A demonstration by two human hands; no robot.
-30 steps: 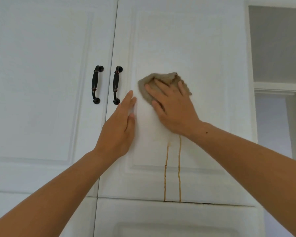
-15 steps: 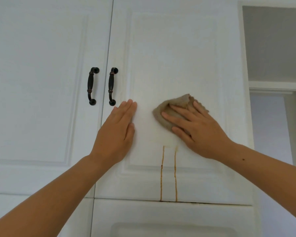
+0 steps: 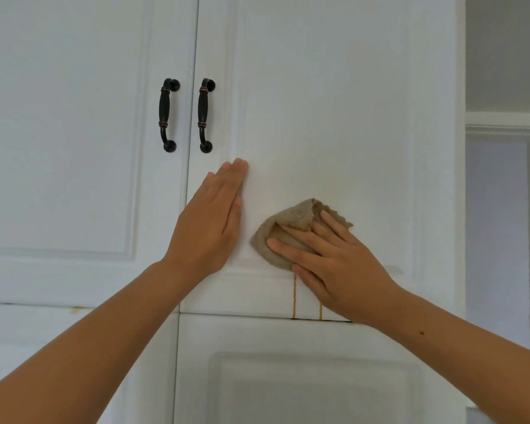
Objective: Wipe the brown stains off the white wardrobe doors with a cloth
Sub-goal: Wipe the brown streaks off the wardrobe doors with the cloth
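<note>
My right hand [image 3: 334, 264] presses a crumpled tan cloth [image 3: 291, 228] flat against the right white wardrobe door [image 3: 334, 102], fingers straight and spread over it. Two thin brown stain streaks [image 3: 294, 298] run down from under the cloth and hand to the door's bottom edge; the right streak is partly hidden by my hand. Flat on the same door, left of the cloth, rests my left hand [image 3: 213, 221] with its fingers straight and together.
Two dark handles [image 3: 168, 115] [image 3: 205, 115] sit either side of the gap between the left door [image 3: 58, 133] and the right one. Lower doors [image 3: 303, 377] begin just below the streaks. A doorway and wall [image 3: 505, 179] lie to the right.
My right hand has slid the cloth down the right door, and the streaks showing below it have grown shorter. My left hand has stayed flat on the door.
</note>
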